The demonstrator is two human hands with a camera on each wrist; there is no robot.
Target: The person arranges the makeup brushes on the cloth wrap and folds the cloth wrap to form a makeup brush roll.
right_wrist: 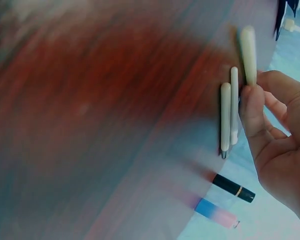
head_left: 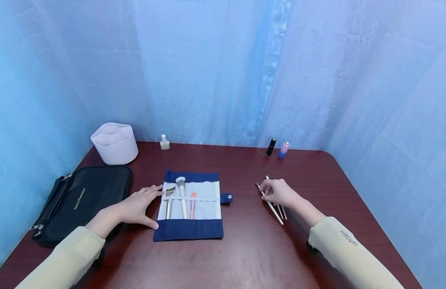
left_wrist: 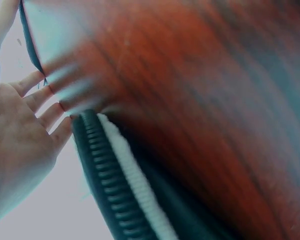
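My right hand (head_left: 281, 192) pinches a makeup brush (right_wrist: 249, 55) with a pale handle between thumb and fingers, low over the table. Two other pale-handled brushes (right_wrist: 225, 117) lie right beside it, partly hidden by the hand in the head view. My left hand (head_left: 138, 206) has its fingers spread, with fingertips and thumb at the left edge of an unrolled navy and white brush roll (head_left: 188, 230). Tucked under the roll's strap are a flat gold-handled brush (head_left: 169, 206), a white fluffy brush (head_left: 183, 200) and a small pink brush (head_left: 192, 208).
A black zipped case (head_left: 89, 196) lies left, close by the left forearm. Behind it stands a white divided organizer (head_left: 118, 150). A nail polish bottle (head_left: 164, 143), a black tube (head_left: 271, 147) and a pink-blue bottle (head_left: 284, 150) stand near the table's back edge, before blue curtains.
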